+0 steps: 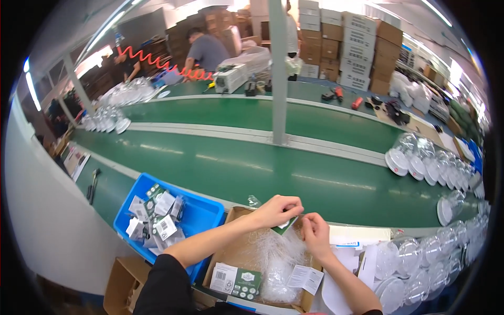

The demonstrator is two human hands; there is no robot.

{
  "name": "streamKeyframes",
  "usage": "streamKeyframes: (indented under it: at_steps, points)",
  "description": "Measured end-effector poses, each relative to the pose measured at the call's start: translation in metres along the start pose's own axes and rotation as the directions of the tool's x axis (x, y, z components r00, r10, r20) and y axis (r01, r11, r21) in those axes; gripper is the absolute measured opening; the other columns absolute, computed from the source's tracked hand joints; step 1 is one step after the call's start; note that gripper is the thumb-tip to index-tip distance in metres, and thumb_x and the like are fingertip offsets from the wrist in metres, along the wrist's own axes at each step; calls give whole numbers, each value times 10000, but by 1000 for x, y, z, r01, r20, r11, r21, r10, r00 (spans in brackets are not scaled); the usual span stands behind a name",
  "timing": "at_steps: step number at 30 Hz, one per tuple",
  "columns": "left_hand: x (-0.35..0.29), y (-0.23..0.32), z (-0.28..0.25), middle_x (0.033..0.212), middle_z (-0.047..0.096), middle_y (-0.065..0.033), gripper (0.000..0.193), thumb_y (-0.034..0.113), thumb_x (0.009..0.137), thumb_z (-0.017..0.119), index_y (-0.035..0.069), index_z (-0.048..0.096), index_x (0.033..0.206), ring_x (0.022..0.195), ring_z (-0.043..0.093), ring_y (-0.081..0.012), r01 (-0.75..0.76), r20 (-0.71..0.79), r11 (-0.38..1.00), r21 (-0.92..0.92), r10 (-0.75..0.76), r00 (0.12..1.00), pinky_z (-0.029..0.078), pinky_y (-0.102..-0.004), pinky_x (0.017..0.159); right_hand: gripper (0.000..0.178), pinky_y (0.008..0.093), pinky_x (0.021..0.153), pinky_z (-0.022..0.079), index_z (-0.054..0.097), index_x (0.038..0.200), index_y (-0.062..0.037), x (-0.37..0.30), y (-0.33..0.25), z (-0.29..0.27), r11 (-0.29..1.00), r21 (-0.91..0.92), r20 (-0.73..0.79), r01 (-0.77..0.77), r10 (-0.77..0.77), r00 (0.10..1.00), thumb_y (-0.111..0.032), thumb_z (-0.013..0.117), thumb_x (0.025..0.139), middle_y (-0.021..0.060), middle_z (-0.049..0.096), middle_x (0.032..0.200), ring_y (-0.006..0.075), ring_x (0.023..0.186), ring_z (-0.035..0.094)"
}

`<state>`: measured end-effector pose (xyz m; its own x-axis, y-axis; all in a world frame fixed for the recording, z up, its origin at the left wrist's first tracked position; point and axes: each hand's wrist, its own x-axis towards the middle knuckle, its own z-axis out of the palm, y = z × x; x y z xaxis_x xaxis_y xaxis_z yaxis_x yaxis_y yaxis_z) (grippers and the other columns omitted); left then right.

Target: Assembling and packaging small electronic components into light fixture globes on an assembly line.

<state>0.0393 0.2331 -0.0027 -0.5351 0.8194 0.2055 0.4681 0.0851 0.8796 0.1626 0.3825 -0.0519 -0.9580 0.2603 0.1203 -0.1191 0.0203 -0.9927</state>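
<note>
Lower centre, the left hand pinches a green card; probably light, bendable, best held by edges; the right hand has fingers curled, whether pinching anything I cannot tell.

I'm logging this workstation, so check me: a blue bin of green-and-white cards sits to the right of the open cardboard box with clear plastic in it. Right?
Not quite: the head view shows the blue bin of green-and-white cards to the left of the open cardboard box with clear plastic in it.
</note>
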Motion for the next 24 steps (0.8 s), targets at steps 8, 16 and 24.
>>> streamKeyframes:
  at_steps: [8, 16, 24]
  points:
    - [5, -3, 9, 607, 501, -53, 209, 176, 932, 611, -13, 622, 843, 582, 420, -84, 61, 84, 997, 51, -65, 994, 390, -285, 523, 167, 254, 609, 467, 636, 1020, -8, 1, 10, -3, 994, -111, 45, 6, -1, 999, -151, 588, 947, 51, 674, 806, 83, 672, 576]
    - [5, -4, 8, 640, 573, -64, 155, 116, 916, 615, -27, 630, 856, 592, 481, -79, 40, 19, 999, 30, -40, 999, 407, -269, 535, 140, 225, 503, 376, 566, 947, -5, 6, -1, -1, 993, 113, 127, -37, 22, 992, -137, 535, 984, -2, 541, 680, 47, 567, 471]
    - [0, -11, 1, 793, 611, -23, 244, -24, 878, 603, 0, 594, 1121, 739, 572, -85, 109, -113, 991, -80, -118, 987, 458, -231, 649, 120, 224, 494, 401, 534, 970, -17, 8, -10, 2, 934, 353, -145, 50, 2, 989, -134, 530, 995, 2, 543, 648, 63, 559, 513]
